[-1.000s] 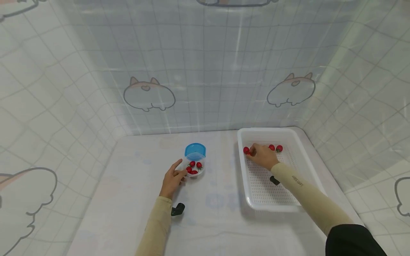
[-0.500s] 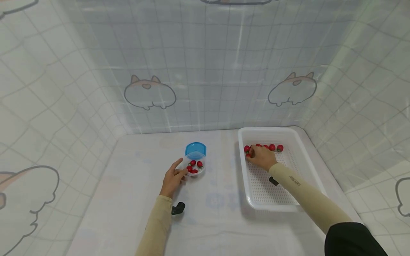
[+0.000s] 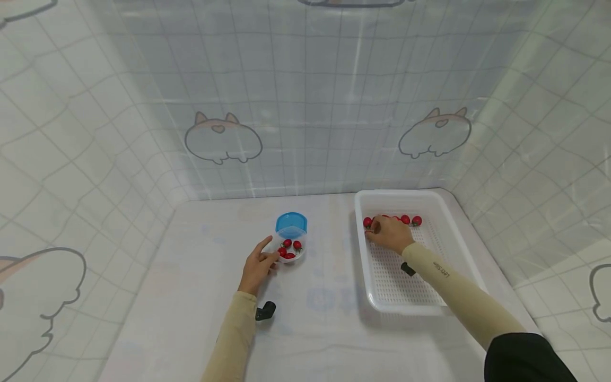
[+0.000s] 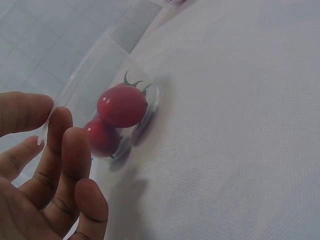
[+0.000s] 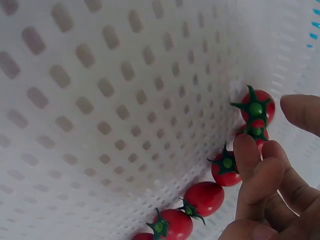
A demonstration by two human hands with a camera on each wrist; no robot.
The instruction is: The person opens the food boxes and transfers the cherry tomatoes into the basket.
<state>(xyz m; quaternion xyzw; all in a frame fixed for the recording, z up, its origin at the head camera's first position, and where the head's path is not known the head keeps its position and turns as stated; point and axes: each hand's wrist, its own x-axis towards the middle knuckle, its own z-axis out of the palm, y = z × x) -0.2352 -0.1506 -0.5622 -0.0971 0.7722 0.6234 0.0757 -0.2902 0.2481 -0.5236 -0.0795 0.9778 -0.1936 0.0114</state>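
Note:
At the table's centre, a small clear plastic container (image 3: 302,255) with a blue lid (image 3: 291,225) leaning behind it holds several cherry tomatoes (image 3: 289,256). My left hand (image 3: 256,270) pinches its rim; the left wrist view shows the clear wall between thumb and fingertips. To the right, my right hand (image 3: 392,234) reaches into a white plastic basket (image 3: 406,309). In the right wrist view its curled fingers (image 5: 260,182) lie against a row of cherry tomatoes (image 5: 204,198). One tomato (image 5: 257,132) shows between the fingertips and another digit, which stands apart from it.
The basket's perforated floor (image 3: 391,276) and raised walls surround my right hand. A white patterned sheet (image 3: 315,329) covers the table. Tiled-print curtains (image 3: 305,132) close in the back and both sides. A dark wrist camera (image 3: 265,311) sits beside my left wrist.
My right hand has shifted slightly, and more red of the tomatoes shows behind its knuckles than a second ago. The left hand stays at the container.

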